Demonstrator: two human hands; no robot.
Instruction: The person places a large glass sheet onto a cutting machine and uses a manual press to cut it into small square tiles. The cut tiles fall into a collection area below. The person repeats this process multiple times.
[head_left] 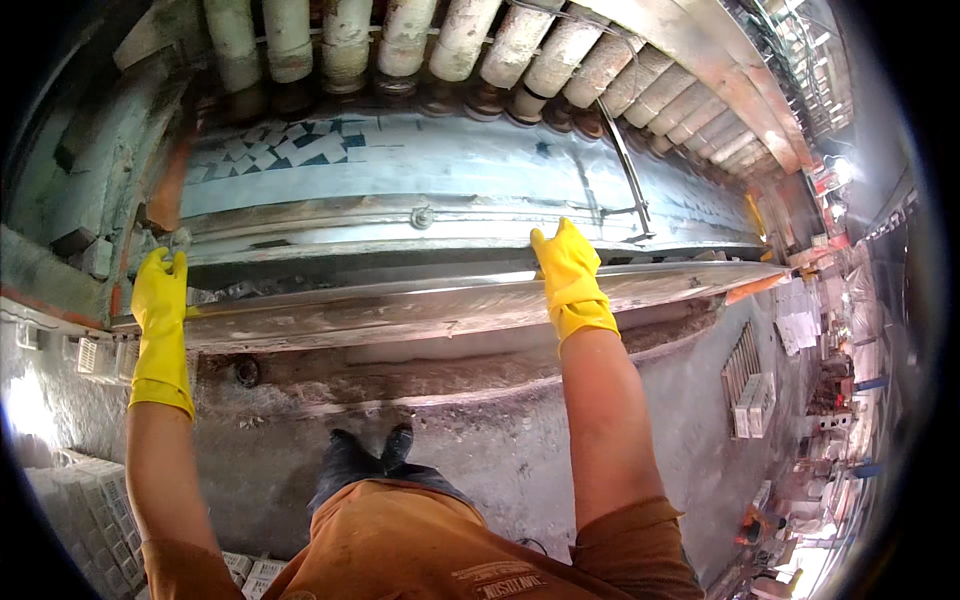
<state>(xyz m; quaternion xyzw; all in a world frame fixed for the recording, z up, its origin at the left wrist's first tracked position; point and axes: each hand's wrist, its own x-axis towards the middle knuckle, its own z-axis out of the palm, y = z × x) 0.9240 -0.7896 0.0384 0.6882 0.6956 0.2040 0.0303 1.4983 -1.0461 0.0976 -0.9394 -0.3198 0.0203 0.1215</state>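
Gloved left grip (161, 285) and right grip (572, 268) curl at the rail (350, 238) just ahead — pinching or not, I cannot tell. Likely steadying it; next calls for level handling.

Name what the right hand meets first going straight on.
The right hand would likely meet the long pale rail first; they may already be touching, as depth is unclear there.
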